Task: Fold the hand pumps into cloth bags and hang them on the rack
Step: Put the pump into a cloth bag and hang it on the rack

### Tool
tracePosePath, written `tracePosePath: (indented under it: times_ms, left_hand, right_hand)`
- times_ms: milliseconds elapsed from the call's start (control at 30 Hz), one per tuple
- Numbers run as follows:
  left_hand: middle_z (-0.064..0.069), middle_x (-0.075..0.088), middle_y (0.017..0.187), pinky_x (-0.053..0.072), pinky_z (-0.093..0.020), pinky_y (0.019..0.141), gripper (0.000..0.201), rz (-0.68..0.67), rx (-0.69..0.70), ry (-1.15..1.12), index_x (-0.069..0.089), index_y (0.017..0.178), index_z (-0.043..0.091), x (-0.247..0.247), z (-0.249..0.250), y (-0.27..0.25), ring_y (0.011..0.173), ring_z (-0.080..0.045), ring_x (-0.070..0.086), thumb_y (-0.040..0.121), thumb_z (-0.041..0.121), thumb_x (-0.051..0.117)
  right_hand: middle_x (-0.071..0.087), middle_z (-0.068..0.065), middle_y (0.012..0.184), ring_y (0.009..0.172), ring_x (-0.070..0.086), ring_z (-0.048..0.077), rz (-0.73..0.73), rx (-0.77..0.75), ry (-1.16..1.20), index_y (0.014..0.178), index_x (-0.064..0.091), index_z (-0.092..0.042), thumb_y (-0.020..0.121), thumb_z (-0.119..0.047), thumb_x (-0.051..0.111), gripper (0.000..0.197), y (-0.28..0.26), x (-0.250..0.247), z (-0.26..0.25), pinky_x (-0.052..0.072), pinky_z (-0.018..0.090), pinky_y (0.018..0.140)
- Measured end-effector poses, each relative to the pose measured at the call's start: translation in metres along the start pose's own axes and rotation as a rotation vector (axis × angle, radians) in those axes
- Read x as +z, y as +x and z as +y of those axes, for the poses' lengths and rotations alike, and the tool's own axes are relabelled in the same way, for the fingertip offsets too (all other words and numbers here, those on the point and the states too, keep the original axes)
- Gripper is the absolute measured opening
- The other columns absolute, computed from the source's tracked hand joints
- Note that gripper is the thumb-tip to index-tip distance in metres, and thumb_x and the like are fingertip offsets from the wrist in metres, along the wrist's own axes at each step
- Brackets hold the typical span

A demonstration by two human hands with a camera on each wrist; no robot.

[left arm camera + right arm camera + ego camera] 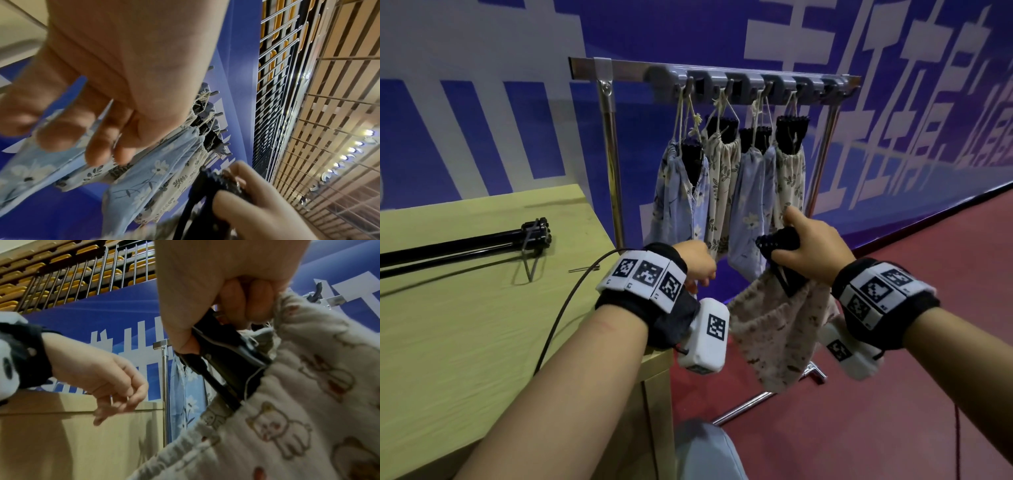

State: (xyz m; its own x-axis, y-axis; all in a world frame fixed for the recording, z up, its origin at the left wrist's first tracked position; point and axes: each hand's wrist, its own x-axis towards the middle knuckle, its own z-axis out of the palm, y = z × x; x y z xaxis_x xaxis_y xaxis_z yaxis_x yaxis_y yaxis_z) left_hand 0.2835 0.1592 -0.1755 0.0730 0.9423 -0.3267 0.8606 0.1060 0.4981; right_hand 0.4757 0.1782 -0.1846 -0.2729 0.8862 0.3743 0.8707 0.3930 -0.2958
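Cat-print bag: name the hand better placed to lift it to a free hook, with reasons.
Right. The right hand already grips the black pump sticking out of the cat-print bag, just below the rack. The left hand holds neither and hangs lower, fingers loosely curled.

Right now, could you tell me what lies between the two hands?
Nothing solid: in the head view, only open air separates the left hand from the right hand, with red floor below.

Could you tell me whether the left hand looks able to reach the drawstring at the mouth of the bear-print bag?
Probably yes: the left hand holds nothing and hovers beside the bear-print bag, with open air between them.
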Motion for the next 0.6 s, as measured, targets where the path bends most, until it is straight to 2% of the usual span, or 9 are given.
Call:
tracePosePath:
  times_ms: [33,100,167,233,333,400,467,533,600]
  left_hand:
    - [-0.009,0.061,0.09,0.041,-0.018,0.04,0.021,-0.028,0.009,0.005,0.059,0.094,0.002,0.002,0.001,0.0,0.063,-0.023,0.058,0.098,0.011,0.041]
    - [-0.014,0.062,0.103,0.045,-0.023,0.053,0.027,-0.022,-0.007,0.037,0.057,0.09,0.002,0.002,0.002,-0.001,0.066,-0.021,0.055,0.099,0.02,0.039]
    - [-0.019,0.056,0.125,0.047,-0.029,0.074,0.04,0.014,-0.058,0.071,0.056,0.111,-0.001,0.001,0.002,-0.003,0.095,-0.029,0.06,0.101,0.032,0.035]
    - [-0.019,0.052,0.13,0.042,-0.03,0.084,0.052,0.014,-0.086,0.125,0.047,0.131,0.0,0.001,0.001,-0.005,0.115,-0.03,0.054,0.101,0.039,0.031]
    - [-0.016,0.058,0.114,0.043,-0.034,0.084,0.042,-0.021,-0.1,0.222,0.056,0.121,0.003,0.0,-0.001,-0.005,0.104,-0.03,0.056,0.1,0.035,0.039]
    - [-0.014,0.059,0.094,0.043,-0.034,0.074,0.026,0.019,-0.103,0.233,0.06,0.095,0.005,0.0,-0.003,-0.002,0.088,-0.03,0.056,0.097,0.027,0.047]
    - [-0.012,0.061,0.086,0.044,-0.031,0.069,0.025,0.116,-0.107,0.149,0.055,0.074,0.004,0.0,-0.007,0.0,0.083,-0.029,0.058,0.094,0.018,0.051]
    - [-0.015,0.066,0.092,0.05,-0.034,0.071,0.022,0.265,-0.082,0.004,0.058,0.072,0.002,-0.003,-0.01,0.001,0.088,-0.031,0.065,0.09,0.014,0.056]
    - [-0.017,0.066,0.089,0.052,-0.032,0.066,0.02,0.372,-0.033,-0.236,0.063,0.083,-0.003,-0.006,-0.011,0.004,0.076,-0.03,0.062,0.087,0.017,0.064]
  right_hand:
    - [0.046,0.007,0.072,0.066,0.045,0.031,0.012,0.005,0.013,0.092,0.033,-0.01,0.084,-0.027,0.065,0.037,0.003,-0.003,-0.001,0.033,0.034,0.055]
    - [0.04,0.001,0.066,0.063,0.042,0.028,0.046,0.015,0.046,0.091,0.032,-0.011,0.084,-0.026,0.065,0.037,0.009,-0.009,-0.004,0.031,0.033,0.053]
    - [0.039,-0.001,0.065,0.06,0.042,0.026,0.086,0.017,0.075,0.089,0.031,-0.012,0.084,-0.025,0.065,0.037,0.016,-0.013,-0.009,0.03,0.032,0.051]
    - [0.041,-0.001,0.065,0.061,0.045,0.026,0.124,0.014,0.099,0.089,0.031,-0.013,0.084,-0.024,0.065,0.037,0.022,-0.017,-0.017,0.031,0.032,0.051]
    - [0.049,0.004,0.071,0.068,0.052,0.03,0.178,0.008,0.136,0.095,0.036,-0.011,0.084,-0.023,0.064,0.033,0.029,-0.022,-0.029,0.041,0.037,0.055]
    - [0.057,0.01,0.082,0.074,0.056,0.031,0.213,-0.003,0.16,0.111,0.042,-0.007,0.083,-0.023,0.064,0.039,0.031,-0.025,-0.034,0.049,0.041,0.061]
    - [0.058,0.011,0.087,0.076,0.057,0.031,0.226,-0.004,0.16,0.123,0.04,-0.007,0.083,-0.023,0.064,0.049,0.033,-0.026,-0.035,0.051,0.042,0.062]
    - [0.058,0.011,0.087,0.076,0.057,0.032,0.215,0.0,0.103,0.114,0.041,-0.009,0.084,-0.025,0.065,0.041,0.032,-0.024,-0.033,0.05,0.042,0.061]
    - [0.057,0.011,0.087,0.077,0.056,0.033,0.18,0.022,-0.001,0.101,0.037,-0.013,0.084,-0.029,0.065,0.036,0.03,-0.017,-0.026,0.048,0.04,0.06]
